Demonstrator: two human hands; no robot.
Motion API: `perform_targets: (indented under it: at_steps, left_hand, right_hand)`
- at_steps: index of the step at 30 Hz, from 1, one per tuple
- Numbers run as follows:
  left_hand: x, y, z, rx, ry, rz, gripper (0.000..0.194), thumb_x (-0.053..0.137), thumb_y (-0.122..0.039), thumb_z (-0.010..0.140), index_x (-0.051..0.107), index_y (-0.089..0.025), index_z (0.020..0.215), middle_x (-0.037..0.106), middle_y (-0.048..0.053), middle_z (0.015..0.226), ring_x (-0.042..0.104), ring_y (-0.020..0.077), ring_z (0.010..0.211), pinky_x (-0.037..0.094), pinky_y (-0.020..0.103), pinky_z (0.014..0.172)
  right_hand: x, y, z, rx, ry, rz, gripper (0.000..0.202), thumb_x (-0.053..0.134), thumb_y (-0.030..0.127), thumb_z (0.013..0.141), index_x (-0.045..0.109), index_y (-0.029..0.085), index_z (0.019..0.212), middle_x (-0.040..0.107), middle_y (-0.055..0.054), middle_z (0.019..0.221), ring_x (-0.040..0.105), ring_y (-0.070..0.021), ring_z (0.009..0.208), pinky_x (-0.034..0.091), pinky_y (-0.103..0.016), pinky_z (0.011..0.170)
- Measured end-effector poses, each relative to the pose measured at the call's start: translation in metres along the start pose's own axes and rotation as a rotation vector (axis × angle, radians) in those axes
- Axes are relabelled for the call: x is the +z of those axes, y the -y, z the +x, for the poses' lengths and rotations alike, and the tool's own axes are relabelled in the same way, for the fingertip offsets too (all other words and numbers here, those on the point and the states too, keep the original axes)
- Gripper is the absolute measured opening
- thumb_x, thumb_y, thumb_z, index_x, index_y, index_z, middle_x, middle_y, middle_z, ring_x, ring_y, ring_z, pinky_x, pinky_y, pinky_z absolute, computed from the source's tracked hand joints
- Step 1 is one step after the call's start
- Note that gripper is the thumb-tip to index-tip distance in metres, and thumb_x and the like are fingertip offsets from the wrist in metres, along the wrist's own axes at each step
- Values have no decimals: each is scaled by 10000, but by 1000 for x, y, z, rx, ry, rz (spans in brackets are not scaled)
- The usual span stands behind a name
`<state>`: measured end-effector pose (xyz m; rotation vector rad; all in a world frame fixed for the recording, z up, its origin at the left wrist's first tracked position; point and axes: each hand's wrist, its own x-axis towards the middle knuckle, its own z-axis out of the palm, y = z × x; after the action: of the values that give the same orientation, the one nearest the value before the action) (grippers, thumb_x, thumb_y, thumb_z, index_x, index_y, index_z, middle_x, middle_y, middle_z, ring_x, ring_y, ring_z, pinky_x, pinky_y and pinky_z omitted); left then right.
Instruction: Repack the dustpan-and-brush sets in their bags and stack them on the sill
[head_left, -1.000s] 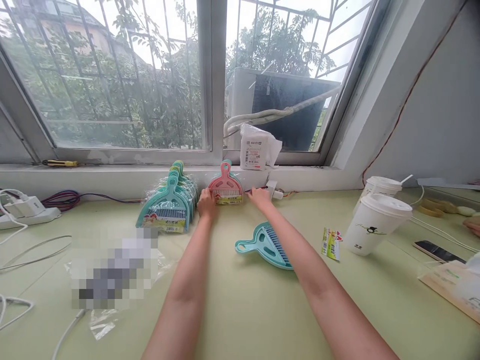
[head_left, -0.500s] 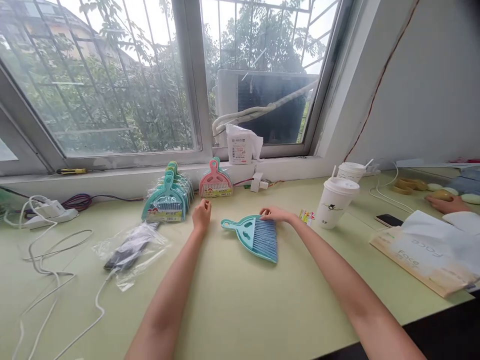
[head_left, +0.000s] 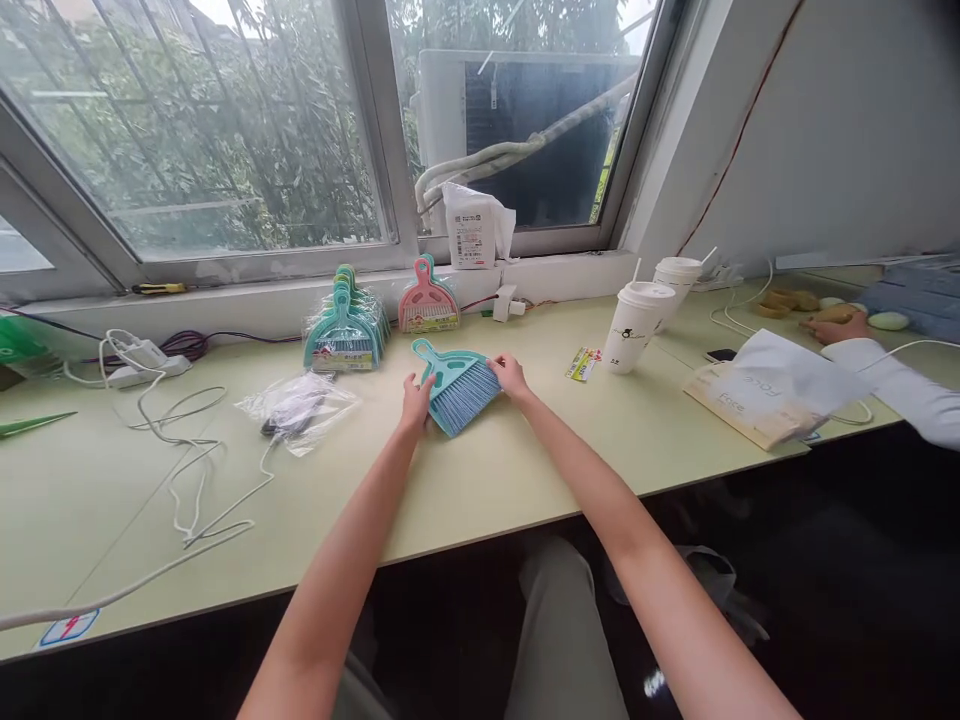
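A teal dustpan [head_left: 448, 368] with a blue-bristled brush [head_left: 465, 397] set in it is between my two hands, over the green table. My left hand [head_left: 416, 400] grips its left edge, with the thumb and a finger on the rim. At the right corner, my right hand [head_left: 510, 377] pinches the edge beside the bristles. Behind stand a row of wrapped teal dustpan sets [head_left: 343, 325] and a wrapped pink set [head_left: 429, 298], both against the wall. A small colourful card [head_left: 581, 364] lies to the right of my right hand.
Two white lidded cups [head_left: 634, 325] with straws stand at the right, near a tissue pack [head_left: 739, 395]. A plastic bag [head_left: 300, 405], white cables [head_left: 199, 460] and a power strip [head_left: 150, 368] lie left. Another person's hand [head_left: 836, 328] holds something at the far right.
The view has tilted down. The dustpan and brush have turned, bristles now toward the table's front. My left hand has come onto the dustpan's edge; my right hand still holds the other side.
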<state>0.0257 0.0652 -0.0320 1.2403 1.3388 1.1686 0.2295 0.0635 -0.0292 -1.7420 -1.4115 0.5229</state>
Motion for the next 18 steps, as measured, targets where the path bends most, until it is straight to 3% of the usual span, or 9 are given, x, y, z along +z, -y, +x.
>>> perform_targets:
  at_steps: [2, 4, 7, 9, 10, 12, 16, 18]
  left_hand:
    - [-5, 1, -3, -105, 150, -133, 349, 632, -361, 764, 595, -127, 1022, 650, 79, 832, 644, 196, 776, 503, 314, 729]
    - [-11, 1, -2, -150, 205, -220, 297, 652, -310, 729, 615, -119, 953, 638, 58, 751, 631, 175, 678, 504, 293, 661]
    - [-18, 0, 3, -162, 158, -258, 289, 626, -366, 752, 617, -154, 948, 624, 29, 709, 610, 151, 606, 489, 257, 564]
    - [-22, -1, 7, -168, 116, -252, 310, 577, -436, 792, 612, -178, 961, 618, 22, 709, 606, 148, 607, 482, 245, 536]
    - [-23, -1, 9, -168, 93, -250, 318, 556, -453, 806, 611, -184, 968, 614, 22, 711, 605, 147, 616, 481, 242, 534]
    - [-24, -1, 12, -159, 55, -258, 313, 536, -448, 823, 611, -189, 980, 611, 23, 724, 603, 148, 636, 484, 243, 546]
    - [-29, 0, 18, -141, 8, -306, 282, 515, -409, 848, 612, -192, 999, 623, 36, 809, 608, 148, 680, 504, 262, 589]
    - [-32, 1, 21, -134, -22, -329, 276, 502, -401, 859, 607, -194, 1010, 622, 39, 843, 610, 143, 696, 510, 259, 601]
  right_hand:
    - [-2, 0, -3, -40, 31, -1, 354, 324, 428, 944, 577, 194, 1027, 676, -61, 1066, 604, -168, 940, 461, -251, 780]
    - [-13, -9, -4, -56, -25, -108, 403, 255, 412, 968, 575, 197, 1089, 650, -83, 1148, 576, -199, 1047, 448, -304, 869]
    - [-38, -33, -3, 26, -279, -405, 396, 287, 299, 959, 516, 164, 1253, 476, -161, 1389, 364, -271, 1321, 300, -470, 1057]
    - [-53, -49, -1, 175, -348, -542, 441, 345, 244, 930, 449, 101, 1334, 297, -228, 1497, 193, -318, 1409, 170, -592, 1087]
    - [-57, -55, 1, 245, -332, -565, 455, 352, 225, 921, 440, 88, 1346, 265, -242, 1508, 162, -331, 1419, 128, -636, 1078]
    - [-61, -62, 4, 292, -227, -540, 455, 334, 159, 900, 475, 127, 1332, 347, -214, 1477, 229, -319, 1399, 85, -683, 1062]
    - [-52, -52, 5, 6, 29, -457, 551, 347, 11, 797, 607, 297, 1189, 613, -21, 1262, 468, -201, 1237, 3, -634, 1102]
    - [-44, -44, 1, -139, 49, -494, 523, 378, -2, 776, 665, 307, 1085, 677, 19, 1141, 514, -174, 1167, -20, -562, 1129]
